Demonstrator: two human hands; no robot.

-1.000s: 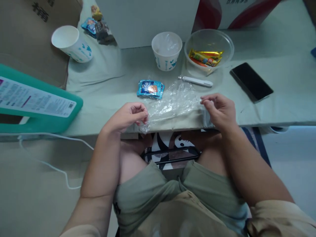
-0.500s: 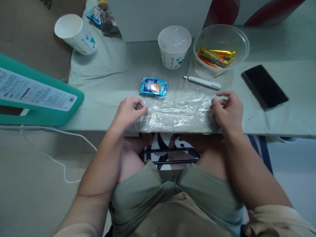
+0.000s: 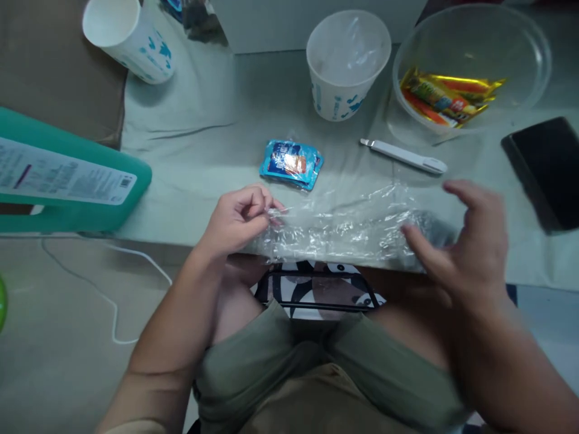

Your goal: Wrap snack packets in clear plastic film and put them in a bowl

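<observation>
Fingers of the left hand (image 3: 239,220) are pinched on the near-left corner of the clear plastic bag (image 3: 344,226), which lies flat just below the blue snack packet (image 3: 292,163), while the right hand (image 3: 465,247) hovers splayed off its right end, so it's laid out but unfilled.

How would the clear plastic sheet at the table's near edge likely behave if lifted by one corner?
The clear plastic sheet is crinkled and see-through, so it looks thin, floppy and very light; it would probably sag and fold on itself. The left hand pinches its left end between fingertips, which suggests little grip is needed. Its glossy wrinkles hint it may cling or slip.
</observation>
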